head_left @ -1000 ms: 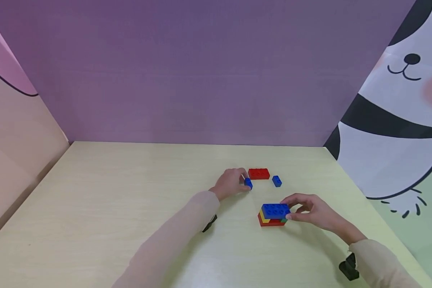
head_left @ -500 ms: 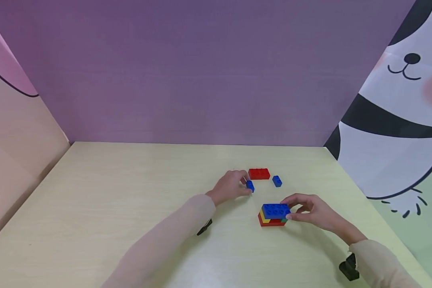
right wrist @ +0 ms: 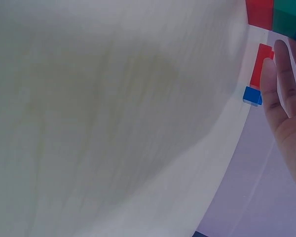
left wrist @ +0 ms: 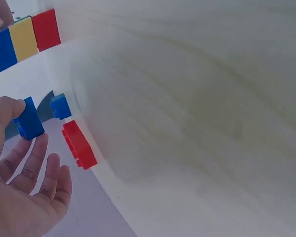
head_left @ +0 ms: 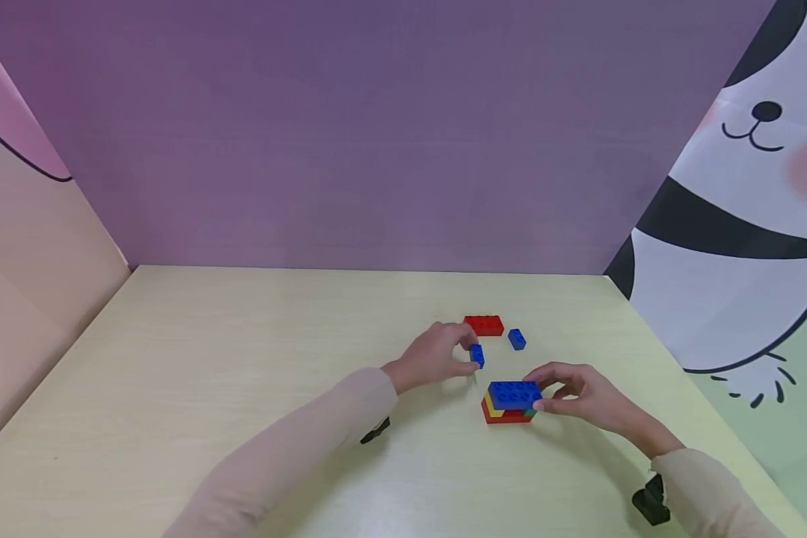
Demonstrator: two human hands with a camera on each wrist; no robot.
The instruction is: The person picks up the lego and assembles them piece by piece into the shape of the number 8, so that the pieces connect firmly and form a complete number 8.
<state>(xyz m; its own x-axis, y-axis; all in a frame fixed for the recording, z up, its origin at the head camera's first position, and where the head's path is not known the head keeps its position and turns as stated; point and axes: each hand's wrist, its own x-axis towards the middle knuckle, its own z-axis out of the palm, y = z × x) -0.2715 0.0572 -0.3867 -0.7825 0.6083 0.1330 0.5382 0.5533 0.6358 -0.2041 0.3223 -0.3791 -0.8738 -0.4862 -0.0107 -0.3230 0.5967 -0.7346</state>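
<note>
In the head view, my left hand (head_left: 432, 359) pinches a small blue brick (head_left: 477, 357) between thumb and fingertips, above the table. The left wrist view shows that blue brick (left wrist: 30, 119) with its studs turned toward the thumb, the other fingers spread loosely. Just to its right stands a brick stack (head_left: 511, 412): red at the bottom, yellow and green in the middle, a long blue brick (head_left: 514, 394) on top. My right hand (head_left: 588, 397) grips the stack's right end between thumb and fingers. In the right wrist view only part of the stack shows, its green brick (right wrist: 286, 16) included.
Behind the hands, a red brick (head_left: 484, 326) and another small blue brick (head_left: 517, 339) lie on the pale wooden table (head_left: 242, 336). A purple panel (head_left: 376, 149) rises along the table's far edge, and a panda-print panel (head_left: 733, 299) borders the right side.
My left hand has moved right and a little nearer with the small blue brick, closing toward the stack. The right hand and the stack have stayed in place.
</note>
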